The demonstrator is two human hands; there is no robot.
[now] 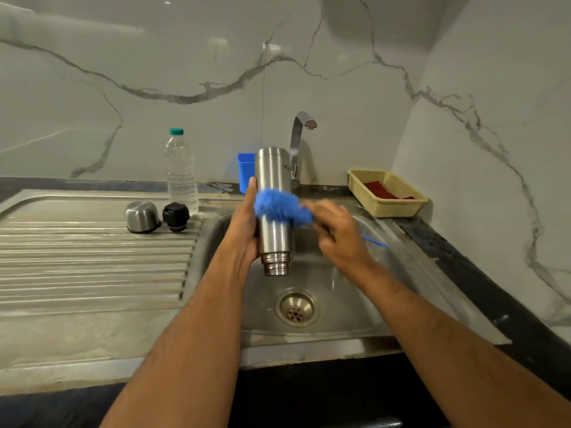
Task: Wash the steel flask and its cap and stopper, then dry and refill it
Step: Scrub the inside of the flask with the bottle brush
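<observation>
Left hand (244, 230) grips inverted flask (273, 211); right hand (340, 236) holds blue brush (278, 206) against it.

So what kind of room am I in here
Most likely a home kitchen, at the wash-up corner: a stainless steel sink with a ribbed drainboard, a chrome tap against a marble-look wall, and a plastic basket on the dark counter.

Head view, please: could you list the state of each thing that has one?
Flask: upside down over the sink, mouth open, uncapped.
Left hand: grips the flask.
Right hand: holds the brush, bristles on the flask.
Cap: off, mouth down on the drainboard.
Stopper: off, beside the cap.
Bottle: upright, capped.
Tap: no water running.
</observation>
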